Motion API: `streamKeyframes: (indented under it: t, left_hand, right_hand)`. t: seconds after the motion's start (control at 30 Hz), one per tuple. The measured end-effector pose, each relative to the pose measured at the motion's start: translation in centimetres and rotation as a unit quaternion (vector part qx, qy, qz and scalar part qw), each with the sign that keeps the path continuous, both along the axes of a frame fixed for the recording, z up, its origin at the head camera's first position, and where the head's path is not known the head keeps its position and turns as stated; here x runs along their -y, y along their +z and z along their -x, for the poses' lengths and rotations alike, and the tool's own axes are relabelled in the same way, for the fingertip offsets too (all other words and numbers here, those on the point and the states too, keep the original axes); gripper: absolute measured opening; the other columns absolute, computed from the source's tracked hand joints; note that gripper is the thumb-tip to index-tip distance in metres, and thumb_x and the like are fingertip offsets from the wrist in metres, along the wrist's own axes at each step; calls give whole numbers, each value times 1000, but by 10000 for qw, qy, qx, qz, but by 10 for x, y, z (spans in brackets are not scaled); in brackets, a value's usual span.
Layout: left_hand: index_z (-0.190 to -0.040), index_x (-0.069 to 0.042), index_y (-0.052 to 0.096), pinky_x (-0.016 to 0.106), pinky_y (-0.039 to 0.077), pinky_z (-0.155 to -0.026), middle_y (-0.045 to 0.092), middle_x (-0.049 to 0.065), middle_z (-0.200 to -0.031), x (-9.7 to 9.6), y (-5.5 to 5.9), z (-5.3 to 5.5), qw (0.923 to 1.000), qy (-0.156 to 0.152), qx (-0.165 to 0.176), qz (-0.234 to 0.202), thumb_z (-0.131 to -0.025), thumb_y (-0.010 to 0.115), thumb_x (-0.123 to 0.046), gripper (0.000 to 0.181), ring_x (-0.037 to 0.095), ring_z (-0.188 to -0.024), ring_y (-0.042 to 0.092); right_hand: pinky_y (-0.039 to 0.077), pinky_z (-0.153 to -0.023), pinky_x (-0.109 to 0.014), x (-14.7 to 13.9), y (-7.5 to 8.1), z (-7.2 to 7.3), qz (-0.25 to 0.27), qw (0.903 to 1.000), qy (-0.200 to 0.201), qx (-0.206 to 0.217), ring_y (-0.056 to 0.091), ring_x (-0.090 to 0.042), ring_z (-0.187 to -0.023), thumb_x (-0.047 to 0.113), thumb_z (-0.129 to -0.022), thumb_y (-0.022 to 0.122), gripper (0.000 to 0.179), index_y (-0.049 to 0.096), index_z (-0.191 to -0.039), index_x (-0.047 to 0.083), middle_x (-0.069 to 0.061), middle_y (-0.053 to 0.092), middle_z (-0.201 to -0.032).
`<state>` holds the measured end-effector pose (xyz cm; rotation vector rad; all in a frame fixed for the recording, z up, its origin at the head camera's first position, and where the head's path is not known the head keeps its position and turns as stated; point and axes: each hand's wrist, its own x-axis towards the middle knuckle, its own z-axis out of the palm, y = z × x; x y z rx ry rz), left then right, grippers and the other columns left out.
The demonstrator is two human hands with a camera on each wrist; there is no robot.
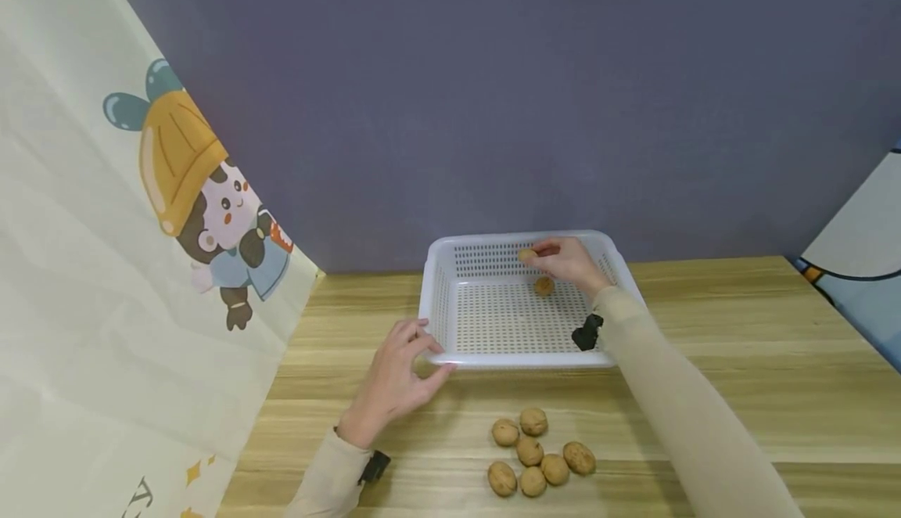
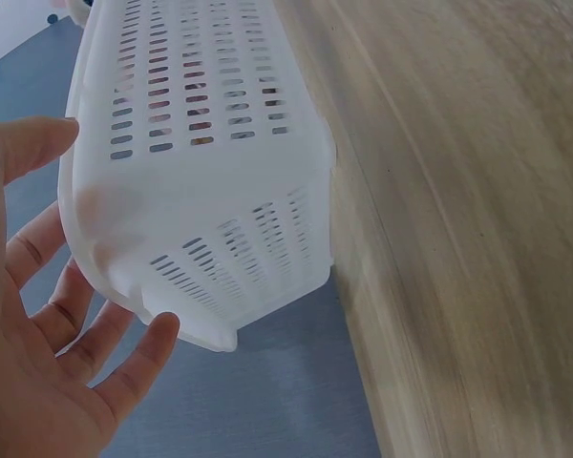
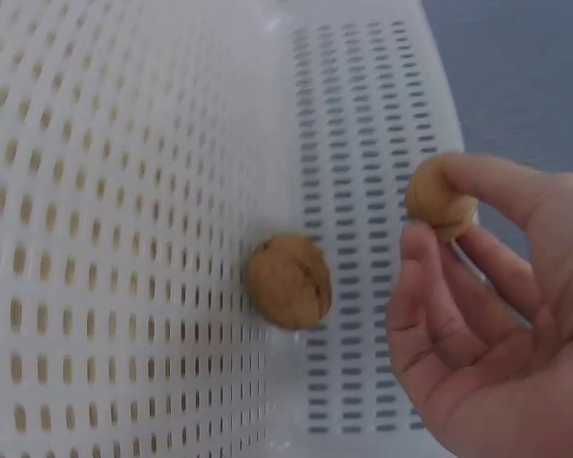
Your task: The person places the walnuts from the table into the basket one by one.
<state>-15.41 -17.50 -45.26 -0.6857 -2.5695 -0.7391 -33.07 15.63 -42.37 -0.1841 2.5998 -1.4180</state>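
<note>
A white plastic basket (image 1: 524, 359) with slotted walls stands on the table against the back wall. At its near left corner my left hand (image 1: 396, 377) holds the rim, thumb in front and fingers over the left side. In the left wrist view, the fingers (image 2: 124, 367) curl about the basket's corner. Over the far right part of the basket, my right hand (image 1: 566, 261) pinches a walnut (image 3: 430, 197) between thumb and fingertips. Another walnut (image 3: 288, 281) lies on the basket floor beside the far wall, below that hand.
Several walnuts (image 1: 529, 451) lie in a loose group on the wooden table (image 1: 739, 361), in front of the basket. A dark wall (image 1: 493, 95) rises right behind it. To the left hangs a pale sheet (image 1: 70, 267) with a cartoon figure.
</note>
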Motion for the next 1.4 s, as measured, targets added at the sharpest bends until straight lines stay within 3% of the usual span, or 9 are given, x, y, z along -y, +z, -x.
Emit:
streamKeyframes:
  t: [0.2, 0.43, 0.67, 1.07, 1.3, 1.4]
  left_hand:
    - [-91, -15, 73, 55, 54, -113, 73, 8, -114, -1, -1, 1, 10000, -30, -80, 16, -83, 87, -33, 25, 33, -132, 62]
    - [-91, -15, 73, 54, 54, -114, 70, 3, -106, -1, -1, 0, 9999, 24, -100, -2, -82, 88, -33, 25, 32, -133, 62]
    - [-91, -15, 73, 55, 53, -114, 71, 5, -109, -1, 0, -2, 10000, 51, -70, -12, -82, 89, -33, 25, 32, -133, 61]
    - [-91, -15, 73, 55, 53, -115, 69, 3, -106, -4, 1, -1, 10000, 1, -61, -24, -83, 88, -33, 24, 31, -133, 61]
    - [-91, -15, 73, 54, 53, -114, 69, 3, -106, -4, -1, 1, 10000, -12, -98, -14, -82, 89, -33, 26, 31, -132, 61]
    - [-91, -16, 73, 55, 53, -114, 70, 3, -108, -2, -1, 1, 10000, 9, -78, -8, -82, 89, -34, 25, 31, -133, 61]
  right_hand:
    - [59, -98, -46, 0, -9, 4, -605, 9976, 347, -17, 70, -33, -115, 39, -96, 79, 53, 68, -136, 5, -18, 72, -131]
    - [56, -107, -51, 0, -18, 8, -1020, 9919, 757, -51, 66, -37, -126, 38, -95, 79, 55, 68, -135, 2, -21, 71, -135]
    - [58, -103, -50, 1, -21, 8, -1380, 9844, 1073, -183, 67, -37, -123, 36, -95, 80, 51, 70, -131, 2, -21, 72, -132]
    - [60, -100, -48, -3, -24, 8, -1369, 9853, 1006, -153, 68, -37, -122, 33, -96, 79, 50, 68, -133, 1, -23, 70, -135]
    - [60, -87, -40, 0, -10, 7, -884, 9891, 1174, 100, 71, -26, -88, 26, -101, 72, 54, 58, -145, -2, -25, 66, -139]
    - [59, -85, -43, 3, 4, 5, -682, 9879, 1394, 37, 69, -30, -85, 21, -103, 66, 52, 55, -148, -5, -27, 65, -141]
